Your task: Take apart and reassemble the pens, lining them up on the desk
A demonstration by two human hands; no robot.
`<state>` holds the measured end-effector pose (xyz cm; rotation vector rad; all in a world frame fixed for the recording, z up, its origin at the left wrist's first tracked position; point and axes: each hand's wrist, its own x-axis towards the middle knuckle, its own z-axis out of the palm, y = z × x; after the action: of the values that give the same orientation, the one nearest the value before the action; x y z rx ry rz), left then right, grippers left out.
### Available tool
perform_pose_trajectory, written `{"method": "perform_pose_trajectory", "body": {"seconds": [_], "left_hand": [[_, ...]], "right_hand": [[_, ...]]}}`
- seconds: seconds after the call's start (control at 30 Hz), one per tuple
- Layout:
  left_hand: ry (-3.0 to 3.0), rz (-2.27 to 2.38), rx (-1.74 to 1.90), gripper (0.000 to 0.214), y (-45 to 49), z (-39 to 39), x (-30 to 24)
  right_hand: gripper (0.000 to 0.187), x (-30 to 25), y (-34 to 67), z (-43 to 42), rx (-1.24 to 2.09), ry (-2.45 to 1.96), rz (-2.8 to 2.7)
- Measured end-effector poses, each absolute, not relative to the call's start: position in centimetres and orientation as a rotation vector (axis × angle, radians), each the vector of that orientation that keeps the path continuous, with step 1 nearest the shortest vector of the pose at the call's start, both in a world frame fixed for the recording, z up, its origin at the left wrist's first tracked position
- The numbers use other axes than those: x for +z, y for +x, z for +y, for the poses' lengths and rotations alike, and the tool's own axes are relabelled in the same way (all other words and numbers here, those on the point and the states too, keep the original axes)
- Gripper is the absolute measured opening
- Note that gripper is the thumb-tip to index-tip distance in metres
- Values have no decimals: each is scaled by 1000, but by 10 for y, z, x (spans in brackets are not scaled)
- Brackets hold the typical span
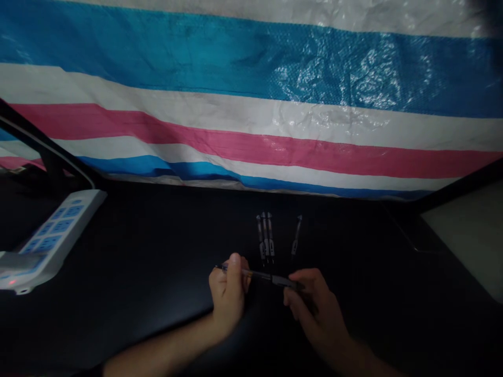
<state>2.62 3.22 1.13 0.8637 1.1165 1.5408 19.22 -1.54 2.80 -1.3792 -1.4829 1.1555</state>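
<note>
A slim pen with a clear barrel and a grey section is held level between my two hands, above the dark table. My left hand is closed around its left end, the thumb lying across the barrel. At the other end, the fingers of my right hand pinch the grey section. Just beyond my hands, three similar pens lie side by side on the table. One more pen lies apart to their right, slightly tilted.
A white power strip with blue sockets and a small red light lies at the left, with a plug in it. Behind the black table hangs a striped plastic sheet in blue, white and pink. The light is dim.
</note>
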Motion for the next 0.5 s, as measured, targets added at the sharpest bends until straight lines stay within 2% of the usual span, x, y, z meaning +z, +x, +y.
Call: {"method": "perform_pose_trajectory", "body": {"seconds": [0.07, 0.17, 0.37, 0.43, 0.5], "left_hand": [[843, 1121, 1553, 56, 27, 33, 13], [845, 1116, 1546, 57, 27, 32, 13], [855, 1129, 1504, 58, 26, 32, 8], [866, 1142, 1492, 59, 25, 32, 7], [881, 1171, 1468, 59, 25, 32, 7]], "right_hand": [[13, 28, 192, -15, 1160, -1407, -1498], [25, 28, 194, -13, 1224, -1345, -1611], [14, 26, 195, -14, 1211, -1377, -1524], [28, 25, 196, -13, 1235, -1347, -1627], [31, 25, 196, -12, 1265, -1305, -1661]]}}
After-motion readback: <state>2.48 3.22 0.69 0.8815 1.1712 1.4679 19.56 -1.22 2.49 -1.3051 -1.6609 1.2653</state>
